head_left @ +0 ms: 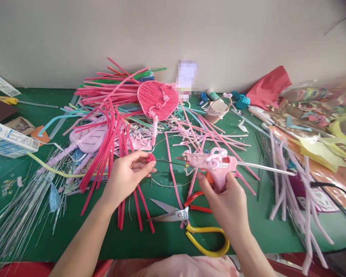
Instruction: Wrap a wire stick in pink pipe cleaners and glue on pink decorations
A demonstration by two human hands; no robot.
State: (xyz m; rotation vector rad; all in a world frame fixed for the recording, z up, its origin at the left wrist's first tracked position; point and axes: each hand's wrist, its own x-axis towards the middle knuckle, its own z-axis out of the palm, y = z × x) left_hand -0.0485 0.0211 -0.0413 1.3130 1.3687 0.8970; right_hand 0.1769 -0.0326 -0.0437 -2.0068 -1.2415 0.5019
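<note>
My left hand (pixel 135 167) pinches a small dark-red fuzzy piece (pixel 150 157) between thumb and fingers; its exact shape is too small to make out. A pink hot glue gun (pixel 219 166) sits in my right hand (pixel 226 196), fingers wrapped round its handle. Its nozzle points left toward the red piece, a short gap apart, and a clear glue stick (pixel 265 167) juts from its back. Thin wire (pixel 168 162) spans the space between both hands. Below them lie spread scissors (pixel 181 216) with one red and one yellow handle. Just beyond stands a pink pipe-cleaner fan (pixel 158 100) with small flowers.
Red pipe cleaners (pixel 106 142) and a bundle of thin wires (pixel 31 207) cover the left. A small basket (pixel 217 108) stands behind. At right are pale pink pipe cleaners (pixel 279 177), paper scraps (pixel 314 150) and a black cable (pixel 340 188) at the green table's (pixel 83 242) edge.
</note>
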